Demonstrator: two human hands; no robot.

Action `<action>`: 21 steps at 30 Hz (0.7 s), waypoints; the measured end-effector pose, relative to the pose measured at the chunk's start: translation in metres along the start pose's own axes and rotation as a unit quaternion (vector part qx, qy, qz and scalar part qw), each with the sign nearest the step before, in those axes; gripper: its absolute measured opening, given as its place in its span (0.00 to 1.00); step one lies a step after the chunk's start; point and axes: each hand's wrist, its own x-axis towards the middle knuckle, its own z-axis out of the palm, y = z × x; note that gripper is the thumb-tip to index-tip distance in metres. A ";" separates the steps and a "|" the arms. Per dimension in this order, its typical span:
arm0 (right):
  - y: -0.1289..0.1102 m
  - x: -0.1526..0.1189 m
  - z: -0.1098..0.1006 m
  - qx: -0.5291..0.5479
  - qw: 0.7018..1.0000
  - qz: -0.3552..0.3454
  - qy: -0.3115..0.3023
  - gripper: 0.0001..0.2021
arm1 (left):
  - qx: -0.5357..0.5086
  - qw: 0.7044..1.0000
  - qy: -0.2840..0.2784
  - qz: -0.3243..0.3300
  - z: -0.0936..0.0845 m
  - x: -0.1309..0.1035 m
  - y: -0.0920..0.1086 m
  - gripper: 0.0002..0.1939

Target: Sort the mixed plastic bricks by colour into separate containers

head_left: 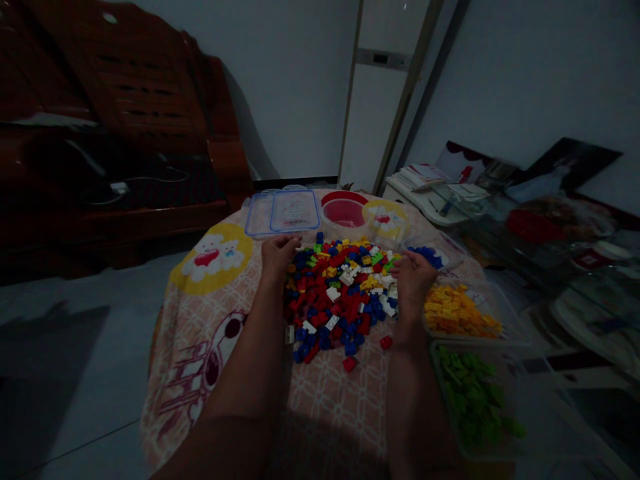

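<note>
A mixed heap of toy building bricks in red, blue, white, yellow and green lies on the cloth-covered table. My left hand is at the heap's far left edge, its fingers loosely bent and stretched to the right over the bricks. Across from it, my right hand reaches in at the right edge, fingers apart and pointing left, close to some green bricks. I make out no brick in either hand; the picture is dark. Two red bricks lie loose at the near side.
Right of the heap stand clear tubs of yellow bricks, green bricks and blue bricks. Behind are a red basin and blue-rimmed lids. A glass-topped side table borders the right; a wooden bench stands left.
</note>
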 end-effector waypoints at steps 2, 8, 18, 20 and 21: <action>0.000 -0.001 0.001 -0.006 1.000 -0.005 -0.005 0.18 | 0.056 0.996 -0.069 0.024 0.000 -0.003 0.008 0.10; 0.004 0.000 0.002 0.020 1.000 0.001 -0.001 0.16 | 0.207 0.935 -0.284 0.037 -0.002 -0.006 0.019 0.13; 0.007 0.001 0.002 0.025 1.000 -0.001 -0.006 0.18 | 0.305 0.880 -0.361 0.045 0.001 -0.013 0.029 0.14; 0.006 0.000 0.001 0.022 1.000 0.000 -0.004 0.18 | 0.320 0.872 -0.367 0.055 0.003 -0.014 0.030 0.12; 0.005 0.000 0.001 0.021 1.000 0.001 -0.004 0.18 | 0.327 0.868 -0.368 0.065 0.003 -0.014 0.031 0.11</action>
